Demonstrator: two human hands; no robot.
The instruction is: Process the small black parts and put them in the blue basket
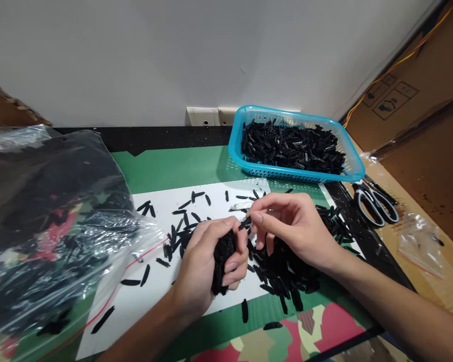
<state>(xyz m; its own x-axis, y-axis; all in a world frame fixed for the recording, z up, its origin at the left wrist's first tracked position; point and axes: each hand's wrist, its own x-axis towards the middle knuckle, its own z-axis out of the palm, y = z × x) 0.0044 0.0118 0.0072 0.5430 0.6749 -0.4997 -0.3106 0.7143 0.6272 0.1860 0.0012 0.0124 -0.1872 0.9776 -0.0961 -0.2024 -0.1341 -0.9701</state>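
At the worktop's near edge, the left hand [207, 261] clutches a bundle of slim black plastic strips [222, 264], matte and pointed, while the right hand [290, 223] pinches one strip [244, 222] over a white sheet [211, 201].

one head-worn camera looks forward and steeply down from close above the desk [181, 168], facing its far edge and the wall [173, 50].

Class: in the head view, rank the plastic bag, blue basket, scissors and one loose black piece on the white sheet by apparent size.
1. plastic bag, though nearest the camera
2. blue basket
3. scissors
4. loose black piece
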